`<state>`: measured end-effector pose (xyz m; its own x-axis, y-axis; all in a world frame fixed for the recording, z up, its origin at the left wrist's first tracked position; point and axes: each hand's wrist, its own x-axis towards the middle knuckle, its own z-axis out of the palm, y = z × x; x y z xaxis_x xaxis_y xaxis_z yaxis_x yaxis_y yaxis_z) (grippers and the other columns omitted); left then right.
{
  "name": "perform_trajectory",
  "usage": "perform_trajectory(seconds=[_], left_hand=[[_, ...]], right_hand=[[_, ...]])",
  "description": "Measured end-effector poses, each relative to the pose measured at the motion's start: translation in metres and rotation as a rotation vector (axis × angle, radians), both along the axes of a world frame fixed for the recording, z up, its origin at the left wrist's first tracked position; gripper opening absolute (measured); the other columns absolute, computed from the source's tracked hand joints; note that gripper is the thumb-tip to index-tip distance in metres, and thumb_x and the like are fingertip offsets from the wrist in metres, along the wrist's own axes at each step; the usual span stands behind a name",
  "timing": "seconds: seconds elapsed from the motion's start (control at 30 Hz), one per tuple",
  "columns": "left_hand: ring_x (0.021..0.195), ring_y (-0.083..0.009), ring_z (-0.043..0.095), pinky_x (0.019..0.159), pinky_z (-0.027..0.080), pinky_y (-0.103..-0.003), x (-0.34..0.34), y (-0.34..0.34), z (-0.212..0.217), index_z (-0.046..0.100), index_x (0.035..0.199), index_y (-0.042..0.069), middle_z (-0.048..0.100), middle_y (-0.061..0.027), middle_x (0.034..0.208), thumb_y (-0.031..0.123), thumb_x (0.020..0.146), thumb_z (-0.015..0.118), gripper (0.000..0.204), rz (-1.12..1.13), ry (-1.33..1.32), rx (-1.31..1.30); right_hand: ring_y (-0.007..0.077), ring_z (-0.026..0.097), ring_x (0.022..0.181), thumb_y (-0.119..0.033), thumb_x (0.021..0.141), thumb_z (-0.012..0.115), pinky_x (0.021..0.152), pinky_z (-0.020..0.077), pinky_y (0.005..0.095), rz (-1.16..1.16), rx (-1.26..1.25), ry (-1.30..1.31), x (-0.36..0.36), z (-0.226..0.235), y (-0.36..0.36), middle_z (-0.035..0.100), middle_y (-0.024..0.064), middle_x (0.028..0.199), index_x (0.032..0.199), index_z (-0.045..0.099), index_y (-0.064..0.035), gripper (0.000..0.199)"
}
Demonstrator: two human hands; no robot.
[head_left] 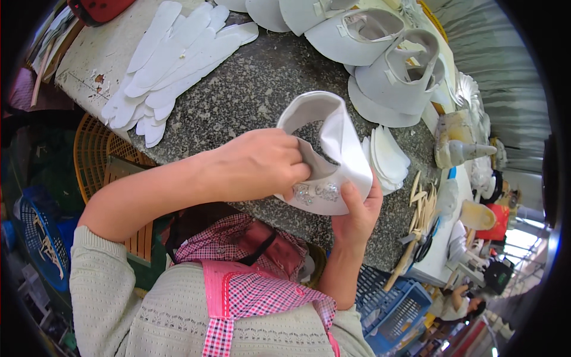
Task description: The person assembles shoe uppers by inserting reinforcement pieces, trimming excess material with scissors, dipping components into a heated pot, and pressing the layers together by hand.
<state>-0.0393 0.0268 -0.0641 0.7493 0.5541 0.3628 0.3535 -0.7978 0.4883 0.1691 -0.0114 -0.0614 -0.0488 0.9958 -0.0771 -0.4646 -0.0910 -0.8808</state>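
White, curved shoe upper with silver beaded ornament [350, 152]: held above the speckled grey stone bench [238, 89], long axis pointing away from the body. Left hand's [270, 162] fingers grip its left rim, tips hidden; right hand's [358, 208] grasp its right side.

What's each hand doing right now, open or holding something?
Left hand: closed, gripping the edge of the white shoe upper.
Right hand: closed, holding the white shoe upper by its side.
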Motion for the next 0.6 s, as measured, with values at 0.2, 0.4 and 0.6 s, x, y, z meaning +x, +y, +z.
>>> perform_trajectory(seconds=[0.2, 0.4, 0.6], left_hand=[[0.076, -0.0239, 0.055, 0.073, 0.043, -0.037, 0.029, -0.032, -0.001, 0.059, 0.087, 0.004, 0.056, -0.0044, 0.082, 0.024, 0.06, 0.076, 0.037, 0.362, -0.326, 0.003], [0.079, -0.0225, 0.053, 0.075, 0.041, -0.035, 0.007, -0.008, 0.009, 0.056, 0.079, 0.006, 0.054, -0.0042, 0.076, 0.016, 0.057, 0.074, 0.03, 0.125, -0.066, 0.028], [0.077, -0.0252, 0.056, 0.076, 0.045, -0.036, -0.005, -0.008, 0.014, 0.061, 0.087, 0.004, 0.058, -0.0071, 0.079, 0.017, 0.063, 0.074, 0.03, 0.055, -0.252, -0.09]], right_hand=[[0.0142, 0.059, 0.085, -0.003, 0.079, 0.067, 0.078, 0.0482, 0.0288, -0.249, 0.117, -0.016, -0.03, -0.008, -0.01, 0.06, 0.0064, 0.093, 0.104, 0.052, 0.0008, 0.029], [0.0256, 0.048, 0.114, -0.044, 0.085, 0.059, 0.099, 0.0361, 0.0429, -0.007, -0.21, 0.506, -0.034, -0.02, -0.03, 0.047, 0.0141, 0.125, 0.131, 0.034, 0.0002, 0.069], [0.0261, 0.049, 0.115, -0.034, 0.089, 0.052, 0.099, 0.0369, 0.043, 0.009, -0.337, 0.412, -0.033, -0.021, -0.032, 0.049, 0.0146, 0.126, 0.132, 0.035, 0.0004, 0.058]])
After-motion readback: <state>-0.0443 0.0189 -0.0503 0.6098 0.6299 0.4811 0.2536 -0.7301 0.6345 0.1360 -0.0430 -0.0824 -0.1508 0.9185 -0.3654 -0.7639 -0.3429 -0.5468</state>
